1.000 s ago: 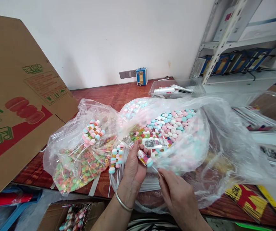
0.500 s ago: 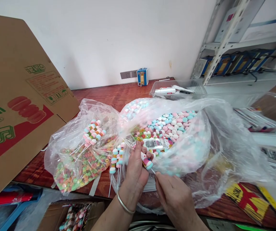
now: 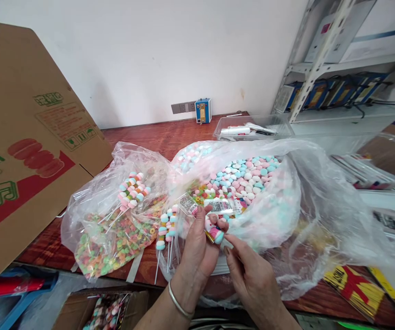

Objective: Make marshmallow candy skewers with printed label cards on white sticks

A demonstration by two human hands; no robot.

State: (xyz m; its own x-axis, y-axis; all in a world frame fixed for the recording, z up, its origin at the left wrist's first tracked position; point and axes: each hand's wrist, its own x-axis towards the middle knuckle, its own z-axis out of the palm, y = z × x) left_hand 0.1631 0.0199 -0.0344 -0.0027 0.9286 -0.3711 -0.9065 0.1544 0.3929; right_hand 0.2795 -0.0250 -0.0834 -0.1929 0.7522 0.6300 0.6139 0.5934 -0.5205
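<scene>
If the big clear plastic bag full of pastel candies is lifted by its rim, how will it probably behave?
The big clear bag is thin and crumpled, so it would likely sag and fold rather than hold shape. The heap of pastel candies inside looks loose, so it may shift and spill through the open mouth. So full, it is probably heavy for such thin film.

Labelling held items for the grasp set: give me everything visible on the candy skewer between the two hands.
The short candy skewer with pink, white and blue pieces on a thin white stick sits tilted, candy end toward the lower right. The left hand pinches it between thumb and fingers, partly covering it; the right hand meets its lower end with its fingertips. The pieces look soft and rounded, like marshmallow. It is held just above the near edge of the large clear plastic bag of pastel candies.
</scene>
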